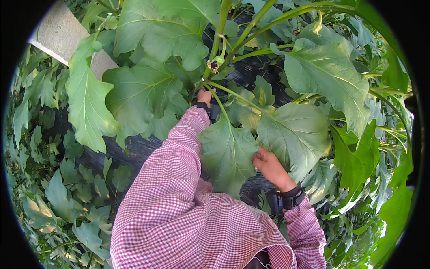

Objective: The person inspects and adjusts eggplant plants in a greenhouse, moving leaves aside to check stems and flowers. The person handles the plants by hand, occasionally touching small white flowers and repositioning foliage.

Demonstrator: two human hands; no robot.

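An eggplant plant with broad lobed leaves fills the view before me. My left hand [204, 95] reaches in at the base of its forking green stem [217, 40], just below the fork; leaves and stalks partly cover its fingers, so its hold cannot be told. Above it hangs a small dark young fruit [214, 65] with a withered flower on it. My right hand [270, 168] is at the edge of a large hanging leaf [231, 151], its fingertips bent and partly behind the leaf's rim. Another broad leaf [295, 134] lies just above the right hand. Both wrists wear black straps.
Black plastic mulch film [131, 151] shows between the plants. A pale grey slab or board [65, 30] slants in at the upper left. Dense foliage stands on both sides, with large leaves [329, 74] and thick branches reaching over from the upper right.
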